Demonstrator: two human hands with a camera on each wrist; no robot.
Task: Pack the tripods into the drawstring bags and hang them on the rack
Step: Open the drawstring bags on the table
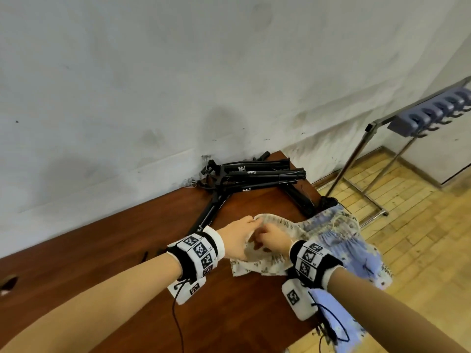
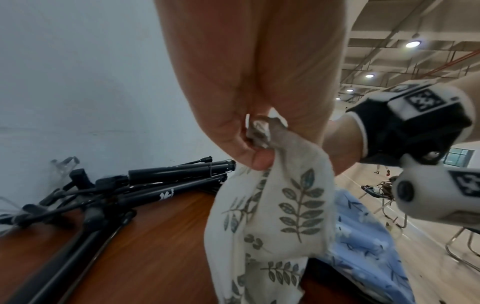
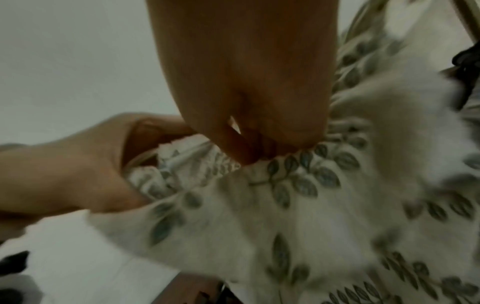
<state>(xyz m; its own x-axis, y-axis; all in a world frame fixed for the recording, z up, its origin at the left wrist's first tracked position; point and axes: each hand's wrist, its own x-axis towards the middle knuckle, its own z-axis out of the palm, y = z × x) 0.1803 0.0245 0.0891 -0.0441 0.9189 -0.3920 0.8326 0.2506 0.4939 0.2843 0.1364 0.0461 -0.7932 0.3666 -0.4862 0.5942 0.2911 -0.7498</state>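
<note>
Cream leaf-print drawstring bag sat at the table edge, both hands pinching its gathered mouth: left hand, right hand. One blue bag beside it. Black tripods piled behind; count unclear. One rack.

Soft cloth bag; glossy wooden table; matt black tripods

Both forearms stretched forward, wrists banded, nearly meeting. Left hand curled, thumb and fingers pinching fabric. Right hand just beside it, fingers bent, apparently pinching the same cloth; blurred wrist view.
</note>
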